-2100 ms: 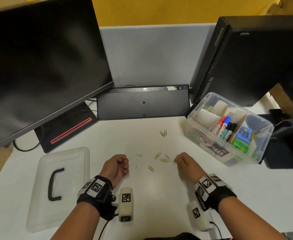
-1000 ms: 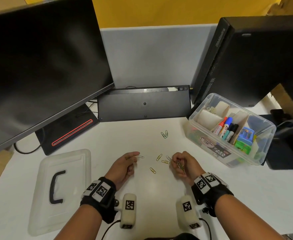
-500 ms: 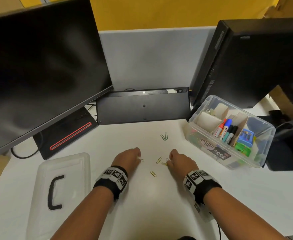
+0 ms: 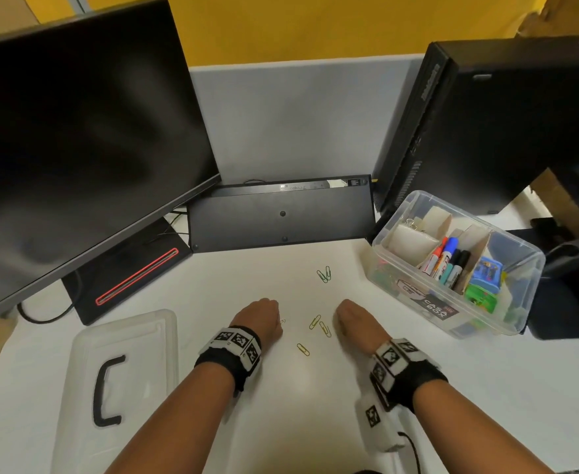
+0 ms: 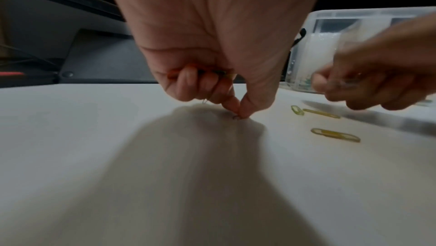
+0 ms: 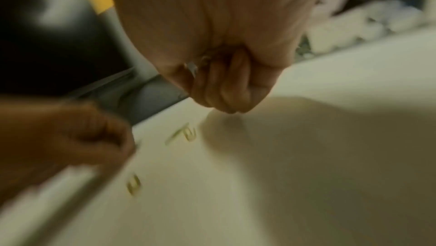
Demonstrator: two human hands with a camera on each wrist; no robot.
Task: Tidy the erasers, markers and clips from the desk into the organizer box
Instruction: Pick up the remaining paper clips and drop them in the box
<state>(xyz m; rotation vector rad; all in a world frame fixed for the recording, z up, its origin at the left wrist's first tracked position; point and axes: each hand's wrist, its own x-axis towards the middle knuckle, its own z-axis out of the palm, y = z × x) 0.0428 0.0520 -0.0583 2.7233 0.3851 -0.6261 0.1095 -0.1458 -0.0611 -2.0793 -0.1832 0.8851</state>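
Note:
Several yellow paper clips [image 4: 319,326] lie on the white desk between my hands, and a green pair [image 4: 324,274] lies farther back. My left hand [image 4: 260,318] is knuckles up; in the left wrist view its thumb and forefinger [image 5: 239,109] pinch a small clip on the desk while the curled fingers hold more clips. My right hand [image 4: 351,318] is curled too, with gathered clips [image 6: 205,58] showing in its palm, fingertips at the desk. The clear organizer box [image 4: 527,265] stands to the right and holds markers [image 4: 447,260] and erasers [image 4: 485,278].
The box's clear lid [image 4: 124,371] with a black handle lies at the front left. A monitor [image 4: 76,138] stands at the left, a black keyboard [image 4: 281,213] leans at the back, and a computer tower [image 4: 486,124] rises behind the box.
Both hands turned knuckles up and went down onto the desk. The left hand moved forward to the small clip; the right hand came down by the yellow clips.

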